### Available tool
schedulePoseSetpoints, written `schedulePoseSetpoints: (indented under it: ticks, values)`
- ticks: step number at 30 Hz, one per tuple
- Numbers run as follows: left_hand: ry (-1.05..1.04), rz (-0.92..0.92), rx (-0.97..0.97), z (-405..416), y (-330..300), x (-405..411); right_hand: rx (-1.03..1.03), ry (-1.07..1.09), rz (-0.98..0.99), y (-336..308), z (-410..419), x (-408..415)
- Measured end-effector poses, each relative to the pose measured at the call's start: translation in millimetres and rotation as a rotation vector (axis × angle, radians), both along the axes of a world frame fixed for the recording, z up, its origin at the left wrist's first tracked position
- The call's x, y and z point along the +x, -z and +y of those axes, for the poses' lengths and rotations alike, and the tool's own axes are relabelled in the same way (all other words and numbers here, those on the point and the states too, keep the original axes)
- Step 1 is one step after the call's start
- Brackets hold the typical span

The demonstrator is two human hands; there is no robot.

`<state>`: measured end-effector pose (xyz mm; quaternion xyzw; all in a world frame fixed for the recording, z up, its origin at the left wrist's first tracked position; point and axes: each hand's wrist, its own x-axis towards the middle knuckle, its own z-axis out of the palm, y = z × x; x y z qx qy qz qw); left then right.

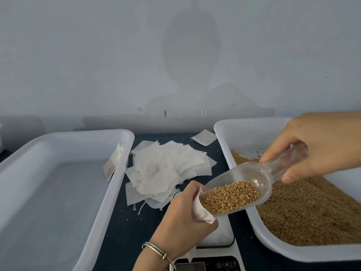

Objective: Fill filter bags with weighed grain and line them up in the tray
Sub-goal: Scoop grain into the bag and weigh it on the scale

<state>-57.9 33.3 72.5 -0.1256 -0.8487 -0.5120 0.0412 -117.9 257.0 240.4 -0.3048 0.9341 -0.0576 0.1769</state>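
My left hand grips a white filter bag over the scale. My right hand holds the handle of a clear plastic scoop, tilted down to the left. The scoop's mouth, loaded with golden grain, sits at the bag's opening. A white tray on the right holds a bed of loose grain. The white tray on the left has one filled bag leaning against its right wall.
A heap of empty white filter bags lies on the dark table between the trays, with one stray bag farther back. The scale's display and buttons show at the bottom edge. A pale wall stands close behind.
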Motion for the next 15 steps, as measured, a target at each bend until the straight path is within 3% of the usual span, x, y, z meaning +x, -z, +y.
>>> schedulePoseSetpoints:
  ticks: [15]
  values:
    - [0.009, -0.043, 0.019, 1.4, -1.5, -0.7, -0.019, -0.007, 0.007, 2.3, 1.0, 0.3]
